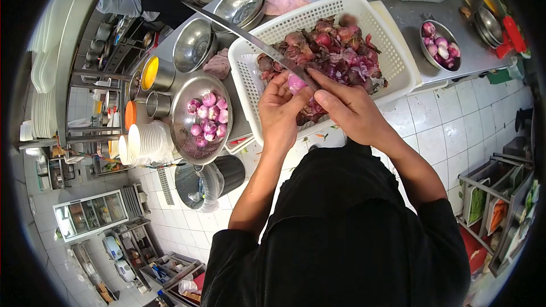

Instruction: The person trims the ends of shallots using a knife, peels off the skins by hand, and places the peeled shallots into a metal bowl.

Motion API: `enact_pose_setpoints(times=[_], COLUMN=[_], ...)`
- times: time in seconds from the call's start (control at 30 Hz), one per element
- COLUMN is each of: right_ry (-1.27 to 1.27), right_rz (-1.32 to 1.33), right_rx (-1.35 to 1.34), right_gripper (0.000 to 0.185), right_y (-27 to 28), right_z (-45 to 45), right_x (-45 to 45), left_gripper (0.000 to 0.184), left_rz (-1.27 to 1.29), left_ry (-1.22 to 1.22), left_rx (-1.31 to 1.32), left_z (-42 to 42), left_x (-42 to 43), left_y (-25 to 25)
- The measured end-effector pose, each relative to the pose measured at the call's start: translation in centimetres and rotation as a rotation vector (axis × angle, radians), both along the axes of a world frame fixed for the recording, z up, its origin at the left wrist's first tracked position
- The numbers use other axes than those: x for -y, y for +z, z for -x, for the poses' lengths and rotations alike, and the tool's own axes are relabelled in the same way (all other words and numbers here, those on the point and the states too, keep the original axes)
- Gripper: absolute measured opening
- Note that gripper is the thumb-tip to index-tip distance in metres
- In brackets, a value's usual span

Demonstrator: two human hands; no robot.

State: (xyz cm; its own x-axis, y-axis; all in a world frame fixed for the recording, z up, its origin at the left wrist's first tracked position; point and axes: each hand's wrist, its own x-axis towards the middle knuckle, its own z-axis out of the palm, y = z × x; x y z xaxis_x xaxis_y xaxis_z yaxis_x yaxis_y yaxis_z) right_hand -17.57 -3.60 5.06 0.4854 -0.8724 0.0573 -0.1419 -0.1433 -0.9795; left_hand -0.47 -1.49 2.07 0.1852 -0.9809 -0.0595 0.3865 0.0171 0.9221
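At frame centre, your left hand [280, 111] has its fingers closed round a purple onion [296, 83] while your right hand [354, 112] seems to grip the knife [253, 40] over the white basket [243, 71], with a metal bowl [430, 61] farther off, upper right.

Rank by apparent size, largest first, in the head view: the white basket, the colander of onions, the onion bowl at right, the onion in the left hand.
1. White basket
2. Colander
3. Onion bowl
4. Held onion, partly hidden
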Motion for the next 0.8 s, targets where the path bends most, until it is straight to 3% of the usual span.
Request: enact_pose_setpoints(times=[0.17,0.27,0.37,0.47,0.67,0.8], right_ry=[-0.041,-0.028,-0.100,-0.112,-0.081,-0.067], right_rz=[-0.056,-0.264,-0.297,-0.143,-0.272,-0.101], right_rx=[0.058,0.106,-0.018,-0.011,-0.028,0.012], right_gripper=[0.050,0.051,0.052,0.052,0.054,0.057], right_y=[-0.8,-0.9,-0.6,-1.1,-0.3,-0.2], right_z=[0.3,1.0,1.2,1.3,1.7,1.4], right_x=[1.0,1.8,2.2,2.2,2.1,0.9], left_gripper=[0.038,0.029,0.028,0.030,0.031,0.038], left_rz=[0.022,0.005,-0.037,-0.047,-0.055,-0.066], left_ry=[-0.058,-0.052,-0.072,-0.126,-0.125,-0.062], left_rx=[0.042,-0.061,-0.171,-0.197,-0.113,0.197], left_z=[-0.5,0.1,-0.3,-0.7,-0.8,-1.0], left_x=[0.1,-0.1,0.1,0.1,0.4,0.5], left_y=[-0.6,0.6,0.5,0.4,0.6,0.7])
